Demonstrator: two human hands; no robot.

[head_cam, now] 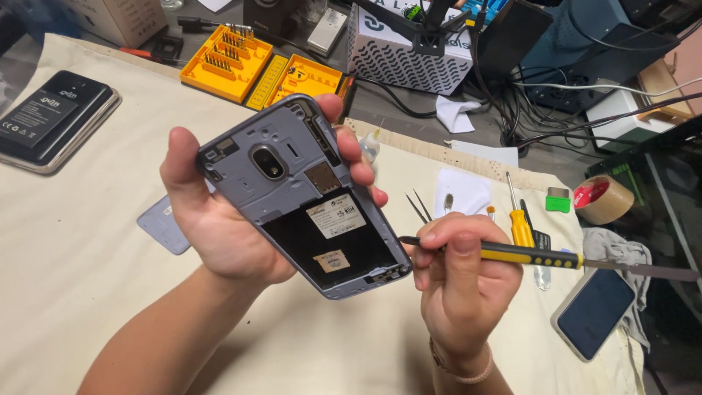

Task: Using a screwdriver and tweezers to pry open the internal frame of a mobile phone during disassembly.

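Grey smartphone (303,197) with its back cover off, raised above the middle of the cloth-covered table (73,292), rear side up: camera lens, card slots and the black empty battery bay with two stickers exposed. Left hand (219,219) cups it from below, thumb along the left edge, fingers curled over the right edge; firm clasp. Right hand (461,281) pinches a yellow-and-black precision screwdriver (526,254), thumb pressed on top and fingers folded round the shaft. Tip lies at the phone's lower right edge; contact cannot be told.

Beneath the left hand, flat on the cloth: thin grey back cover (162,227). Just beyond the right hand: black tweezers (419,207), a second yellow-handled screwdriver (521,227), a white paper scrap (462,192). Toward the right edge: dark-screened phone in a pale case (594,313) on a grey rag (621,252), a roll of brown tape (604,199). Far left corner: black battery on a second handset (55,118). Far edge: open yellow screwdriver-bit case (259,72), cables tangled behind it.
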